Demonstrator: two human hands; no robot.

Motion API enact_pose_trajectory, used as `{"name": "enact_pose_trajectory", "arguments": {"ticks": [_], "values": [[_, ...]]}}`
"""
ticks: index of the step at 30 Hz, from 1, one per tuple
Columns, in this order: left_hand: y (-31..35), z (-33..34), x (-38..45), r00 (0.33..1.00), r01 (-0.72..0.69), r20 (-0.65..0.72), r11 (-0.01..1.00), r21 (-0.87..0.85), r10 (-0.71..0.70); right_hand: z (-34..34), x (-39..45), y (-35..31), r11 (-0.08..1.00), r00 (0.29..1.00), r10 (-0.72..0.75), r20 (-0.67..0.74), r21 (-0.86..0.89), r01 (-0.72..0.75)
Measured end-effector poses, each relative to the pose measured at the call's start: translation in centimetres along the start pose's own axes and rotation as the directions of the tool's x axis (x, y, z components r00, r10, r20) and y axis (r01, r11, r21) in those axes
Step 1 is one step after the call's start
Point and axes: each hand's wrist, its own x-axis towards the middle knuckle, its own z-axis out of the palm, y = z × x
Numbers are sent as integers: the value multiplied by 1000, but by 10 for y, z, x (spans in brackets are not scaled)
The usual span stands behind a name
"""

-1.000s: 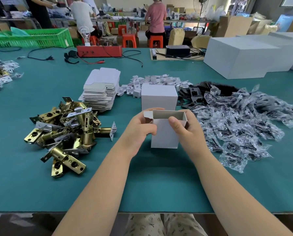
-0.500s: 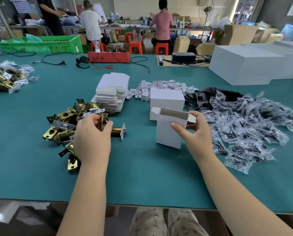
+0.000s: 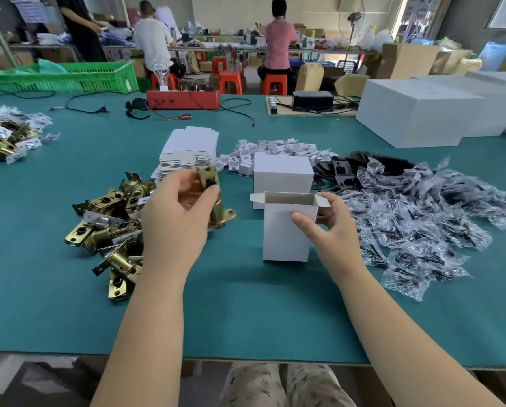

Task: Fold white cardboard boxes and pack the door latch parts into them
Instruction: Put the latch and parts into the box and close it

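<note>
White cardboard box [image 3: 287, 230], upright, top flaps open, pinched by right hand [image 3: 331, 227]; brass door latch [image 3: 213, 198] gripped in left hand [image 3: 178, 212].

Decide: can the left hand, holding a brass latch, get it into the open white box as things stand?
Probably yes: the box stands open-topped, steadied by the right hand; nothing lies between it and the left hand gripping the latch.

open box [image 3: 285, 230] stands at centre; closed box [image 3: 282, 173] just behind at 12, latch pile [image 3: 110, 221] at 9, bagged parts [image 3: 431, 212] at 3, flat blanks [image 3: 191, 151] at 11.
</note>
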Motion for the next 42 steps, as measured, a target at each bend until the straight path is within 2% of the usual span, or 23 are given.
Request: {"name": "enact_pose_trajectory", "arguments": {"ticks": [5, 11, 16, 21, 28, 32, 36, 42], "values": [[37, 24, 4, 991, -72, 90, 969, -236, 95, -1, 2, 0, 1000, 1000, 6, -8, -1, -6], [54, 47, 6, 974, -161, 111, 947, -278, 198, -1, 2, 1, 999, 999, 2, 40, -48, 0], [62, 64, 0, 943, -217, 205, 952, -217, 262, -1, 1, -1, 999, 998, -27, 55, -42, 29], [57, 72, 0, 925, -240, 284, 967, -82, 254, -3, 1, -1, 999, 998, -30, 62, -40, 32], [52, 70, -2, 938, -305, 184, 951, 45, 292, -4, 2, -2, 997, 995, -61, 75, -34, 64], [53, 70, -4, 935, -297, 214, 954, 31, 284, -4, 2, 0, 998, 997, -40, 60, -37, 43], [55, 68, -7, 873, -389, 331, 921, 30, 358, -5, 3, 0, 1000, 999, 2, 37, -15, -1], [47, 57, 2, 855, -364, 399, 931, 8, 331, -5, 4, -3, 1000, 999, 27, 24, -7, -27]]}}
